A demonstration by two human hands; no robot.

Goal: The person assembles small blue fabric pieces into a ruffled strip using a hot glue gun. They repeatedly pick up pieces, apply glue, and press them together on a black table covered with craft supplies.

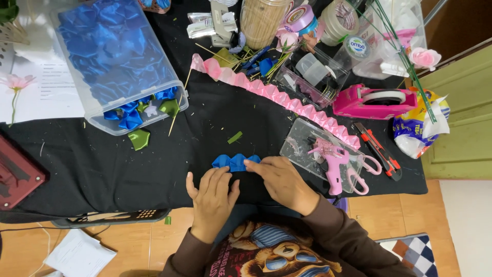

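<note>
Two hands press a row of folded blue ribbon petals flat on a black-covered craft table.

The left hand [212, 192] lies flat with fingers spread just below the blue ribbon petals [236, 161], seemingly to steady the strip, while the right hand [279, 179] pins its right end under the fingertips; neither hand pinches anything. The petals sit at the near edge of the black tablecloth [102, 169], close to the person's body. A clear plastic bin [120, 66], tipped on its side, spills more blue petals and a few green ones toward the work spot, within easy reach. A long pink pleated ribbon strip [277, 95] runs diagonally behind. A clear tray [300, 146] holds a pink glue gun [333, 159] and pink-handled scissors [366, 172], beside a pink tape dispenser [374, 101].
</note>
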